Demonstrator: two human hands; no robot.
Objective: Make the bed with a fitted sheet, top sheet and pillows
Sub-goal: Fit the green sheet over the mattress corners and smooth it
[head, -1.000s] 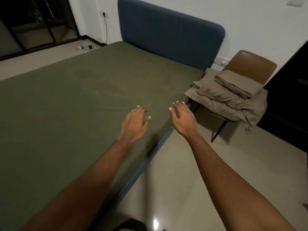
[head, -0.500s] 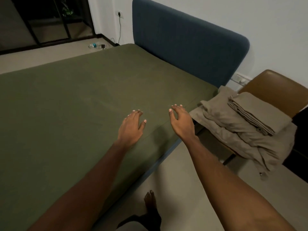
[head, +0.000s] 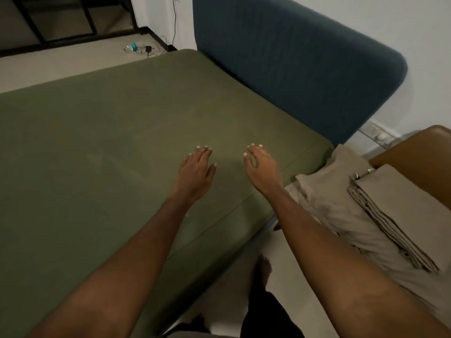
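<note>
Now the left hand (head: 195, 169) and right hand (head: 262, 167) are reaching palm-down, fingers relaxed and gripping nothing, over the green fitted sheet (head: 109, 142) near the bed's near edge. Folded beige sheets (head: 390, 203) are lying on the chair (head: 419, 152) alongside. The right hand, off that edge earlier, is now hanging over the bed.

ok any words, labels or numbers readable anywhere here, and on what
No text here can be read.
Small tag on the folded sheets: too small and blurred to read.
Teal label on the bottle on the floor: too small to read.
</note>
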